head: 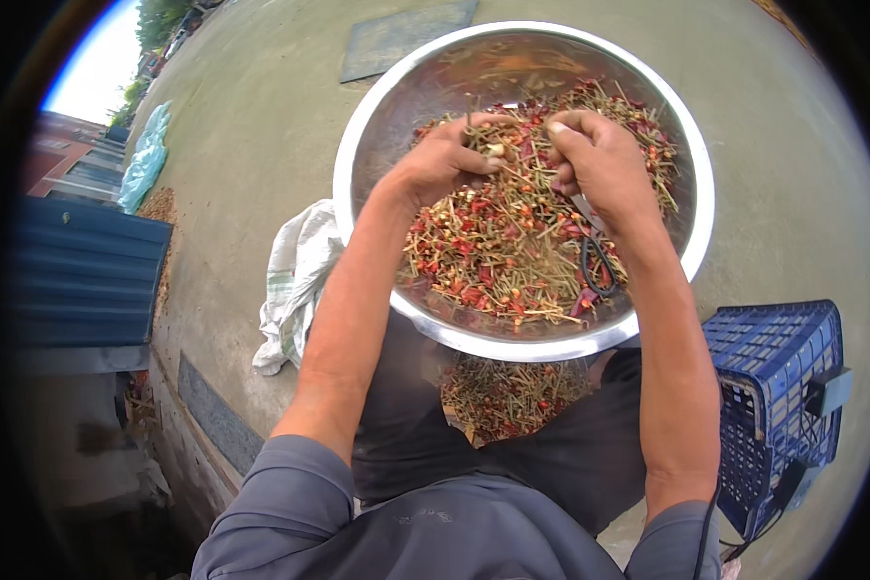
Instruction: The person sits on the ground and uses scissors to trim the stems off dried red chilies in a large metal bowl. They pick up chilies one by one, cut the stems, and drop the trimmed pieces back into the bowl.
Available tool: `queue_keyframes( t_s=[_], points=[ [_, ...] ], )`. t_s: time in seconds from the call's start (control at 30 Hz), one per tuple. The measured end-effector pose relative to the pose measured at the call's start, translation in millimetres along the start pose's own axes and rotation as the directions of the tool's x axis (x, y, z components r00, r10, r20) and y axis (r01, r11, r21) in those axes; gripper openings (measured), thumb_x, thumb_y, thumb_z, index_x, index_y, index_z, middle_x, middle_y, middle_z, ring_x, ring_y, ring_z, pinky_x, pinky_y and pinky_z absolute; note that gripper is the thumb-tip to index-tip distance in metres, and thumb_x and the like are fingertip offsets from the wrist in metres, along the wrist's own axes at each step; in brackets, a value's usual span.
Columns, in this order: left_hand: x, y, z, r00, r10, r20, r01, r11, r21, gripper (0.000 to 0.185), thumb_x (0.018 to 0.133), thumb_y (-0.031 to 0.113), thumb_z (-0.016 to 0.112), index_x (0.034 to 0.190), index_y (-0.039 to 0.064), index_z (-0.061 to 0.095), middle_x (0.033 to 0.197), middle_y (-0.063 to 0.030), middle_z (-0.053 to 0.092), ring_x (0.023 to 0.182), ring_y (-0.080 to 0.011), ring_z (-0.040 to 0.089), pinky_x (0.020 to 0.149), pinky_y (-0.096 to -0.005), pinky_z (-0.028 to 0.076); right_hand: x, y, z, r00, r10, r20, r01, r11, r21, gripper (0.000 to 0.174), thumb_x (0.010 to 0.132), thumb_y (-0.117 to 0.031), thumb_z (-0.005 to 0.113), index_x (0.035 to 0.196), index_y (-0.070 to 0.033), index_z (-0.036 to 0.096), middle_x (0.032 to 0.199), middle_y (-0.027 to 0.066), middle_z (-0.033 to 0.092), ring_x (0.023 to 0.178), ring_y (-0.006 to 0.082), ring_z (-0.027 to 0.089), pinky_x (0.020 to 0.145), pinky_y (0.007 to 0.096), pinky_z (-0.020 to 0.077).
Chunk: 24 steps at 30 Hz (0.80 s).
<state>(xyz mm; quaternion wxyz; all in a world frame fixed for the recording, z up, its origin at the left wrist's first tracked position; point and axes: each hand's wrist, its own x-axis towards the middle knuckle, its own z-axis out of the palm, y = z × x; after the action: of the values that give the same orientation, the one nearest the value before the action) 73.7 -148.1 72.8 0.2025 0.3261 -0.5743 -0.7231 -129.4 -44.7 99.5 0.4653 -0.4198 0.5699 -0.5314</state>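
A wide stainless steel basin (522, 351) stands before me, holding a heap of dried chili stems and red chili pieces (493, 254). My left hand (449, 156), over the upper left of the heap, holds a small bunch of stems between thumb and fingers. Just to its right, above the heap, my right hand (598, 156) has thumb and index finger pinched together; whether a small piece is between them cannot be told. Scissors with black handles (596, 264) lie on the heap below my right hand, their blades partly hidden by it.
More stems and chili bits (515, 399) lie below the basin, between my legs. A white woven sack (297, 283) is on the concrete at left. At right stands a blue plastic crate (776, 348) with cables. A flat board (406, 40) lies beyond the basin.
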Motion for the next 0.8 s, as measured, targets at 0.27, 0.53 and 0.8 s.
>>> queue_keyframes(
  t_s=[0.27,0.53,0.8],
  points=[
    [-8.3,-6.6,-6.3,0.996,0.087,0.015,-0.082,0.977,-0.199,0.061,0.083,-0.011,0.060,0.142,0.002,0.049,0.117,-0.0109,0.067,0.096,-0.0169,0.067,0.074,-0.0301,0.058,16.8,24.2,-15.5,0.980,-0.173,-0.103,0.158,0.978,-0.133,0.030,0.087,-0.023,0.065,0.101,0.002,0.074,0.084,0.0136,0.074,0.077,0.0210,0.070,0.073,0.0346,0.0543],
    [-2.7,-16.1,-8.8,0.996,0.085,0.000,-0.083,0.964,-0.252,0.065,0.080,-0.011,0.062,0.142,0.003,0.047,0.120,-0.0124,0.066,0.096,-0.0192,0.066,0.070,-0.0304,0.056,4.1,21.6,-1.4,1.000,-0.019,0.015,0.023,0.939,-0.342,0.034,0.083,-0.031,0.072,0.099,-0.001,0.075,0.085,0.0175,0.074,0.082,0.0270,0.072,0.081,0.0381,0.0555],
    [-7.0,-14.8,6.6,0.997,0.070,-0.044,-0.080,0.963,-0.256,0.063,0.082,-0.009,0.065,0.141,0.004,0.049,0.119,-0.0087,0.065,0.096,-0.0173,0.065,0.071,-0.0300,0.056,13.1,29.9,17.9,0.996,-0.087,0.017,0.084,0.871,-0.485,0.024,0.085,-0.026,0.067,0.092,-0.004,0.076,0.092,0.0201,0.073,0.091,0.0349,0.071,0.086,0.0422,0.0543]
  ],
)
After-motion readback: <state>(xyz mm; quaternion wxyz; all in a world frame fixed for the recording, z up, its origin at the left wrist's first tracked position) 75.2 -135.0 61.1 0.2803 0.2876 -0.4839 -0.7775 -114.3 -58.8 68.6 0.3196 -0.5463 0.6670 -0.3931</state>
